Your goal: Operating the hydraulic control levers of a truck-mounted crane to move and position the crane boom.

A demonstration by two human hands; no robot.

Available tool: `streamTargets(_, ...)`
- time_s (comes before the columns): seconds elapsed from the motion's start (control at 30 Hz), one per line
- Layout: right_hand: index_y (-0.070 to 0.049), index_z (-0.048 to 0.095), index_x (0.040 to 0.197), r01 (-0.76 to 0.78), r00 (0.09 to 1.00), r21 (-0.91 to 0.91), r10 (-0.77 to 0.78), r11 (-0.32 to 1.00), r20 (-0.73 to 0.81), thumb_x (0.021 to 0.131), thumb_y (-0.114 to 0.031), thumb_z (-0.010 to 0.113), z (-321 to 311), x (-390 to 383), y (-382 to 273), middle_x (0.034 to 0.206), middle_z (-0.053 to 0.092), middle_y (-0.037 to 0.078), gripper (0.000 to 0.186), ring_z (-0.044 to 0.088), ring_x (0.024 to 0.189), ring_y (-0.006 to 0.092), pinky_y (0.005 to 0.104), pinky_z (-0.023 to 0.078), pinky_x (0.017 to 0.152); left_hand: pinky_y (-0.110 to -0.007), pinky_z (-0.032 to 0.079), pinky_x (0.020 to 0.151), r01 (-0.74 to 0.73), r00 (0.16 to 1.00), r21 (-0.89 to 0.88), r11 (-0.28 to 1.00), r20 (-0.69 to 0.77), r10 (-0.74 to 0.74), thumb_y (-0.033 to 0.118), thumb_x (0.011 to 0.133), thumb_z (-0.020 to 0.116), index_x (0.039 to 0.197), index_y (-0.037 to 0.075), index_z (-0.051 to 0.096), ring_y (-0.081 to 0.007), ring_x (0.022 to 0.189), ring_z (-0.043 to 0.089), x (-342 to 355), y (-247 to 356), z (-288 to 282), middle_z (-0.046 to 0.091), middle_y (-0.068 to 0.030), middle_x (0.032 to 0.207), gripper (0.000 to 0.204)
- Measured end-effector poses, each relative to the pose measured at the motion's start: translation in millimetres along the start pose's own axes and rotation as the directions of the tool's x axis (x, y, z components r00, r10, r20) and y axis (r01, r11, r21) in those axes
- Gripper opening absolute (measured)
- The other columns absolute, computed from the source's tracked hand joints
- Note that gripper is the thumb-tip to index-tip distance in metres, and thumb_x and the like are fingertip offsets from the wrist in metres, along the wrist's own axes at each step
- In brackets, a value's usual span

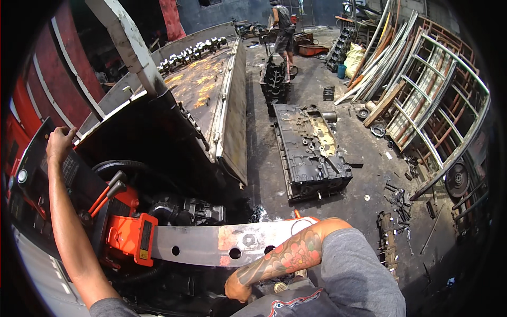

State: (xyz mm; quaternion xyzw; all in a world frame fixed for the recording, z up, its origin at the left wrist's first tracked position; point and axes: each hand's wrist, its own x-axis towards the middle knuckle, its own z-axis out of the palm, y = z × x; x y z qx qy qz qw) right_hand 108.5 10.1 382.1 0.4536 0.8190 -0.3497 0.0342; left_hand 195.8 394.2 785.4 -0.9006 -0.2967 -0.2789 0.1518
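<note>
My left hand (62, 143) is raised at the far left with its fingers curled at the upper edge of a black panel (79, 171); what it grips is hidden. My right hand (238, 288) is low in the middle, its fingers closed downward over a dark area, and I cannot see what is in them. Between my arms lies a grey metal beam (200, 244) with round holes. Its left end meets an orange machine housing (129, 238). Two levers (108, 193) with red stems and black knobs rise beside that housing.
A large engine block (309, 150) lies on the floor ahead, with another block (275, 79) behind it. A truck bed (232, 116) stands at left. Metal frames (438, 100) and pipes lean at right. Loose parts (398, 203) lie on the floor. Another person (283, 29) stands at the back.
</note>
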Motion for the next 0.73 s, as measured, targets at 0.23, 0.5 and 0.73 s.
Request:
streamTargets(0.23, 0.002, 0.075, 0.103, 0.010, 0.999, -0.049, -0.008, 0.999, 0.050, 0.086, -0.030, 0.067, -2, 2, -1, 0.106, 0.073, 0.021, 0.037, 0.069, 0.104, 0.0385, 0.0508, 0.054, 0.085, -0.043, 0.054, 0.078, -0.003, 1.000, -0.015, 1.000, -0.010, 0.003, 0.051, 0.093, 0.062, 0.102, 0.004, 0.076, -0.0308, 0.082, 0.073, -3, 1, -1, 0.074, -0.0146, 0.079, 0.050)
streamTargets(0.5, -0.005, 0.071, 0.120, -0.030, 0.989, -0.080, 0.041, 0.996, 0.143, 0.088, -0.035, 0.067, 3, 7, 0, 0.123, 0.067, 0.021, 0.043, 0.065, 0.113, 0.0397, 0.0621, 0.050, 0.092, -0.044, 0.054, 0.083, -0.018, 1.000, -0.018, 1.000, 0.019, 0.019, 0.049, 0.093, 0.060, 0.103, 0.005, 0.077, -0.0337, 0.091, 0.073, -6, 7, -8, 0.075, -0.0168, 0.089, 0.049)
streamTargets(0.73, -0.011, 0.069, 0.127, -0.079, 0.966, -0.172, 0.118, 0.982, 0.229, 0.089, -0.037, 0.067, 40, 43, -20, 0.133, 0.063, 0.020, 0.046, 0.063, 0.117, 0.0404, 0.0712, 0.047, 0.094, -0.046, 0.053, 0.088, -0.023, 0.999, 0.054, 0.998, -0.024, 0.024, 0.050, 0.092, 0.061, 0.105, 0.006, 0.077, -0.0374, 0.099, 0.071, -9, 8, -10, 0.074, -0.0200, 0.099, 0.048)
